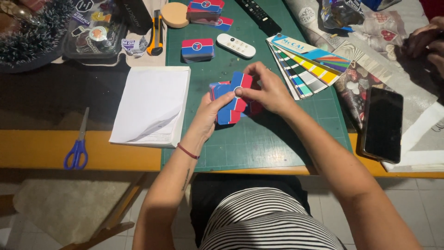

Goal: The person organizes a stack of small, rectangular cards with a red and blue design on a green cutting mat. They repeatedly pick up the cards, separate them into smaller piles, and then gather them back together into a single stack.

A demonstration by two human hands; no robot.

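My left hand (209, 115) and my right hand (268, 90) meet over a green cutting mat (259, 139). Together they hold a fanned bunch of red-and-blue cards (233, 99), some turned crosswise to the others. My left thumb presses the top card near its round centre mark; my right fingers pinch the bunch from the right. A second small stack of the same cards (197, 49) lies on the mat further back, and more such stacks (207, 10) sit at the mat's far edge.
A white paper pad (151, 105) lies left of the mat, blue-handled scissors (78, 143) further left. A white remote (236, 45), a black remote (259, 15), a fanned colour swatch deck (307, 65), a dark phone (381, 122), an orange utility knife (156, 34). Another person's hand (425, 41) at far right.
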